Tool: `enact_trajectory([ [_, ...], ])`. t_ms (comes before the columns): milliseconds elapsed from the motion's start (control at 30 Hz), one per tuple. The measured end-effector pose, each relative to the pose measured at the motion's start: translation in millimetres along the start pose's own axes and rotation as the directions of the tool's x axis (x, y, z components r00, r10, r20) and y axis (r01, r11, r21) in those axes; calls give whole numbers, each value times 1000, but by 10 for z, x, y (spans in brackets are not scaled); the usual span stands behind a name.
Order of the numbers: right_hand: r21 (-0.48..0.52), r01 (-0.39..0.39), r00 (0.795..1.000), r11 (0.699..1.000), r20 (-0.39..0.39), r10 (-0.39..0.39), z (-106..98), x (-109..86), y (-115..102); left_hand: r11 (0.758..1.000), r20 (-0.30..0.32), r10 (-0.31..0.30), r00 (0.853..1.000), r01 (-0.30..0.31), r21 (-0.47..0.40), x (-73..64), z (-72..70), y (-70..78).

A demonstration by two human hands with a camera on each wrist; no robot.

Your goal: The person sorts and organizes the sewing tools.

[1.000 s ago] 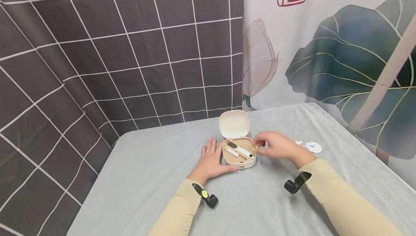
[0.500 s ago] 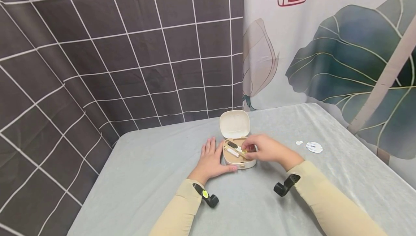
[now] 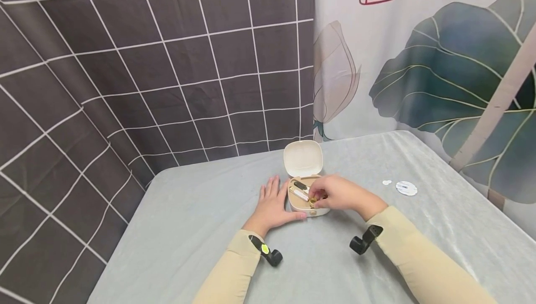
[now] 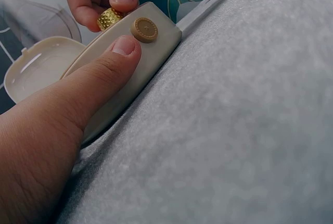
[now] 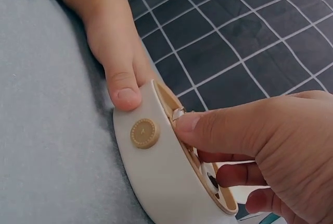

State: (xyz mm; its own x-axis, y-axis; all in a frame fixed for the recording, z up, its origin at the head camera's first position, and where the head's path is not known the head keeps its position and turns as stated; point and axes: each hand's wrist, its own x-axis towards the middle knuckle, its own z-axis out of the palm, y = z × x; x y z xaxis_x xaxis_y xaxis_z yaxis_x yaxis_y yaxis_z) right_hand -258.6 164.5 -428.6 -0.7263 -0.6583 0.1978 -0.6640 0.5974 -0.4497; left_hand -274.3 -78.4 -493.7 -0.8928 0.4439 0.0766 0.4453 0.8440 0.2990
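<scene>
A cream-coloured sewing box [image 3: 319, 212] lies on the bed-like surface, its lid [image 3: 303, 158] raised at the back. My left hand [image 3: 272, 206] rests along the box's left side, fingers straight, with the thumb pressed on the front wall beside the round tan button [image 4: 144, 29]. Over the box's right half, my right hand [image 3: 345, 194] pinches a gold dimpled thimble [image 4: 108, 19] between thumb and fingertips, close above the tan insert. In the insert lie a slim white item [image 3: 299, 195] and a tool with a dark end [image 3: 300, 185], partly covered by the right hand.
To the right on the grey cloth [image 3: 188, 229] lie a round white disc [image 3: 406, 188] with print and a small white piece [image 3: 386, 182]. A dark gridded curtain [image 3: 188, 76] and a leaf-printed curtain [image 3: 452, 71] stand behind.
My right hand has moved left with the thimble, from the box's right edge to over its insert, and then lower towards the front. The left hand has stayed put.
</scene>
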Motion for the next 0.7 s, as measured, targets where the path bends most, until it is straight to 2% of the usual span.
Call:
enact_trajectory([
  [467,-57,-10,999,998,32,11,-33,43,-90,1000,-6,-1,1000,1,-16,16,42,-15],
  [700,-174,72,997,982,42,-65,-36,64,-116,1000,4,-4,1000,4,-27,4,22,-10],
])
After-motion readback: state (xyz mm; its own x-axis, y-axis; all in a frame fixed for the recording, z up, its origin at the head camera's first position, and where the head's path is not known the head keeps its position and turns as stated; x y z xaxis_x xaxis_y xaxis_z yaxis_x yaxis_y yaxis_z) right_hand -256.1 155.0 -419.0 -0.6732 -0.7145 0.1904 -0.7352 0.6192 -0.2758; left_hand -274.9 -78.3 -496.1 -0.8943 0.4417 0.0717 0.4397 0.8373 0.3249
